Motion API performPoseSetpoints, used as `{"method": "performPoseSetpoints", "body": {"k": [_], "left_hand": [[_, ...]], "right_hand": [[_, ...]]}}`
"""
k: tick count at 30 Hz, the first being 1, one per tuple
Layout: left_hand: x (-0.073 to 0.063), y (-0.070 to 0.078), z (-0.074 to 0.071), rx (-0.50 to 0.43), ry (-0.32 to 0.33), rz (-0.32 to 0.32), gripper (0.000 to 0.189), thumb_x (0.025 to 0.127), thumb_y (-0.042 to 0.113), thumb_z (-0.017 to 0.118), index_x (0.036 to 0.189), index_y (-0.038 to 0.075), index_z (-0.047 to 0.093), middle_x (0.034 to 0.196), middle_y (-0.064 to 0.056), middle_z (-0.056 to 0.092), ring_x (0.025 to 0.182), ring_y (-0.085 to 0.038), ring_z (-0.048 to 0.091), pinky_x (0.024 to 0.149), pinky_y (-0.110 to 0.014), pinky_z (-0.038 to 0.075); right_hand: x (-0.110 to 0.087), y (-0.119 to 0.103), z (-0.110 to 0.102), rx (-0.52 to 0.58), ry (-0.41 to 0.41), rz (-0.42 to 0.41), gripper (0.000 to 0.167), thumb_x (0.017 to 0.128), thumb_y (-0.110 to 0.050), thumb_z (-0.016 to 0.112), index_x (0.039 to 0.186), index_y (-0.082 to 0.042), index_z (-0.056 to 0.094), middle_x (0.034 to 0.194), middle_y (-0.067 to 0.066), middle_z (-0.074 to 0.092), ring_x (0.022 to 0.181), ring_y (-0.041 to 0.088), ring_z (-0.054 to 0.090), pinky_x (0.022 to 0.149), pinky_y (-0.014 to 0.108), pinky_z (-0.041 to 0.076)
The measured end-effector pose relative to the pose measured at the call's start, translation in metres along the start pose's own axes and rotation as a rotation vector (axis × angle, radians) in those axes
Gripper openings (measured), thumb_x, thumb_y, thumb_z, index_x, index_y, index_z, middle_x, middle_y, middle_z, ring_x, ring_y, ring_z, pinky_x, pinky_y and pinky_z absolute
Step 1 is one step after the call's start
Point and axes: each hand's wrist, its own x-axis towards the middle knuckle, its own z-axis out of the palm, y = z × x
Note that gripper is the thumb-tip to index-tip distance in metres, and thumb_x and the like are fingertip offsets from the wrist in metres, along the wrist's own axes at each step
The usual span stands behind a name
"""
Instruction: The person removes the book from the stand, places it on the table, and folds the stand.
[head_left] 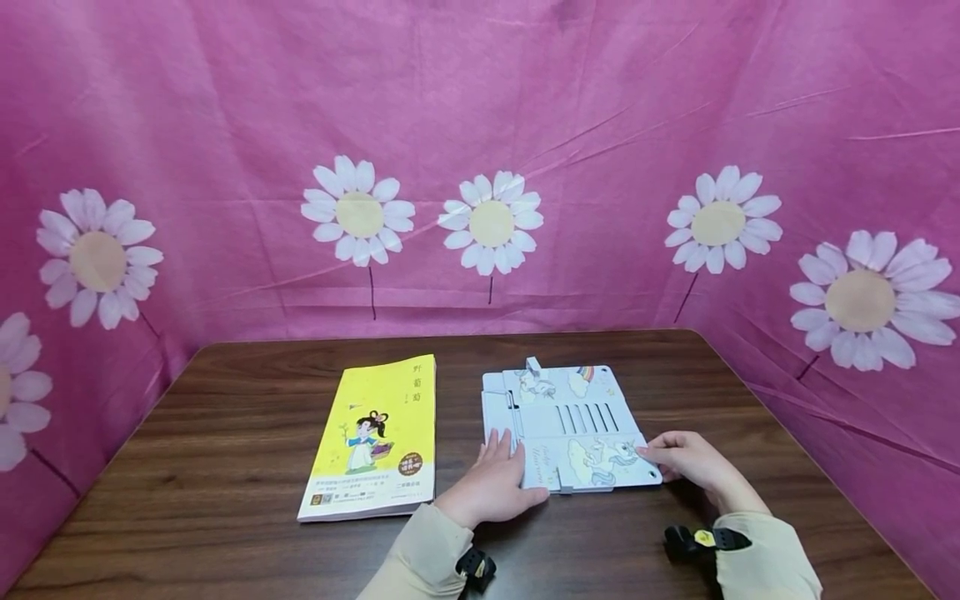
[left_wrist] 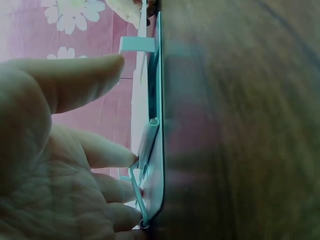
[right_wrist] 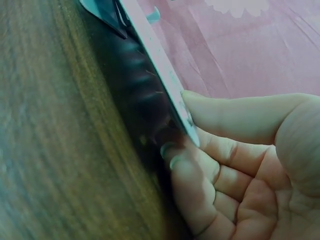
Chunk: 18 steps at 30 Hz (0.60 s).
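A flat, pale-blue book stand [head_left: 551, 425] with unicorn and rainbow pictures, a row of slots and small clips lies low over the table. My left hand [head_left: 491, 487] rests its extended fingers on the stand's left part, the thumb by the front edge. At the front right corner, my right hand [head_left: 697, 467] pinches the panel between thumb and curled fingers. The right wrist view shows that panel [right_wrist: 167, 82] tilted up, with a dark gap under it. Seen edge-on in the left wrist view, the stand's base [left_wrist: 159, 165] lies along the tabletop.
A yellow book [head_left: 375, 417] with a cartoon girl on its cover lies left of the stand, close to my left wrist. The brown wooden table [head_left: 225, 467] ends at a pink cloth [head_left: 420, 100] with daisies, which hangs behind and along both sides.
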Motion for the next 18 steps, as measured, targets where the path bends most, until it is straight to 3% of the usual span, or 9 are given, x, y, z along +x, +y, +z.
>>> {"method": "performPoseSetpoints", "body": {"k": [4,8,10,13,18], "left_hand": [[-0.002,0.003,0.000,-0.063,0.032,-0.006,0.077,0.095,0.043,0.061,0.147,-0.007,0.038,0.162,-0.026,0.018,0.153,-0.040,0.007,0.124,-0.053,0.015],[-0.006,0.008,-0.011,-0.137,0.091,0.033,0.080,0.095,0.042,0.061,0.151,-0.006,0.031,0.164,-0.023,0.014,0.153,-0.038,0.005,0.123,-0.053,0.015],[-0.010,0.010,-0.022,-0.149,0.129,0.059,0.082,0.096,0.043,0.060,0.154,-0.003,0.025,0.165,-0.019,0.011,0.154,-0.034,0.004,0.123,-0.053,0.014],[-0.015,0.012,-0.046,-0.127,0.203,0.078,0.084,0.097,0.047,0.057,0.158,0.004,0.017,0.167,-0.009,0.006,0.154,-0.028,0.001,0.123,-0.052,0.014],[-0.021,0.001,-0.085,-0.078,0.354,0.068,0.085,0.097,0.049,0.056,0.160,0.011,0.012,0.168,-0.001,0.002,0.154,-0.024,-0.004,0.122,-0.055,0.013]], "right_hand": [[-0.002,-0.004,-0.002,-0.009,0.002,0.001,0.031,0.093,-0.022,0.068,0.100,0.008,0.067,0.074,-0.002,0.061,0.068,0.014,0.056,0.063,0.029,0.052],[-0.009,-0.016,-0.007,-0.130,0.114,-0.020,0.048,0.095,-0.035,0.064,0.114,0.009,0.065,0.091,0.012,0.070,0.081,0.023,0.063,0.070,0.034,0.053],[-0.014,-0.026,-0.010,-0.201,0.211,-0.055,0.058,0.097,-0.044,0.058,0.124,0.007,0.061,0.109,0.024,0.069,0.097,0.036,0.064,0.080,0.044,0.054],[-0.022,-0.042,-0.010,-0.237,0.369,-0.147,0.064,0.099,-0.051,0.051,0.133,0.003,0.057,0.132,0.029,0.059,0.119,0.048,0.055,0.092,0.056,0.048],[-0.028,-0.075,-0.005,-0.135,0.513,-0.334,0.061,0.099,-0.048,0.053,0.142,-0.004,0.052,0.139,0.021,0.058,0.127,0.040,0.056,0.100,0.053,0.047]]}}
